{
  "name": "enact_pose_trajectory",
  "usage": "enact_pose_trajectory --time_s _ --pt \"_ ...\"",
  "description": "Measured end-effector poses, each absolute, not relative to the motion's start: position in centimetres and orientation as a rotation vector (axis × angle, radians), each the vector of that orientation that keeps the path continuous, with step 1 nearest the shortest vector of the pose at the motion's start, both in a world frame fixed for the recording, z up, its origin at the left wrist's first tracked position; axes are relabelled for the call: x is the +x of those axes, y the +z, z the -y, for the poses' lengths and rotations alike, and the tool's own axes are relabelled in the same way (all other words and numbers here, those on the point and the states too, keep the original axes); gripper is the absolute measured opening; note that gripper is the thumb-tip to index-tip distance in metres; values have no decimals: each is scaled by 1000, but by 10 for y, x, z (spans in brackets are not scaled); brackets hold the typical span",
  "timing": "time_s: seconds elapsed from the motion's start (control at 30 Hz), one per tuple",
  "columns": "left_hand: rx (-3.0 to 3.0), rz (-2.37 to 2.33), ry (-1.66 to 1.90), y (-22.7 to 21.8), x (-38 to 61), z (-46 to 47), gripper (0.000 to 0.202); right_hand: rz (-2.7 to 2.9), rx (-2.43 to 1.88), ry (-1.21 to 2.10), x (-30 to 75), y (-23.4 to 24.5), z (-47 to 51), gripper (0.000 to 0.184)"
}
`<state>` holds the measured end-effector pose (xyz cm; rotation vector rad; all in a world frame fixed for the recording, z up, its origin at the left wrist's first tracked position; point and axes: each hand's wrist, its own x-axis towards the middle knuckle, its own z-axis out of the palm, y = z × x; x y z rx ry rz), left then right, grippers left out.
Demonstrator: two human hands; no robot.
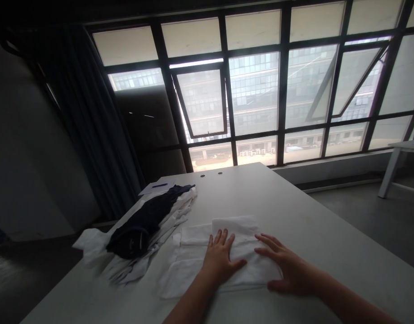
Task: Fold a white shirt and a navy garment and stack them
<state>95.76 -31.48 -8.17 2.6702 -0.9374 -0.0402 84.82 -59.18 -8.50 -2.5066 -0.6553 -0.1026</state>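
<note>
A white garment (190, 270) lies on the table in front of me, partly folded, with one section turned over at its far edge. My left hand (222, 258) rests flat on the middle of the cloth, fingers spread. At the garment's right side, my right hand (286, 265) touches the fabric with its fingers apart and its thumb near the close edge. Neither hand grips anything. The lower part of the garment is partly hidden behind my left forearm.
To the left, a heap of white clothes (126, 270) lies with a dark garment (153, 213) on top. Behind it are a sheet of paper (148, 189) and a pen (159, 185). The white table (234, 189) reaches toward large windows; another table (394, 162) stands far right.
</note>
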Motion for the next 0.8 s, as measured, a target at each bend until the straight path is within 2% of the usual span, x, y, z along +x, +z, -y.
enact_pose_trajectory --time_s 0.1,0.17,0.23,0.3,0.4,0.43,0.53,0.8 --pt "2677 849 101 -79 959 314 88 670 -2552 -147 845 -82 580 64" --pt "2635 881 221 -76 954 314 68 639 -2573 -202 845 -82 575 51" --pt "2555 992 286 -74 949 313 47 633 -2574 -235 847 -85 575 48" --pt "2477 1106 265 -75 945 312 38 644 -2582 -241 851 -88 578 44" --pt "2439 1152 206 -79 944 311 39 622 -2643 -230 855 -91 583 28" --pt "2441 1138 198 -81 945 310 39 604 -2671 -225 856 -92 584 27" --pt "2437 1098 167 -83 949 310 39 495 -2777 -224 857 -92 583 37" --pt "2423 1149 33 -76 946 310 56 273 -2884 -241 862 -94 580 40"
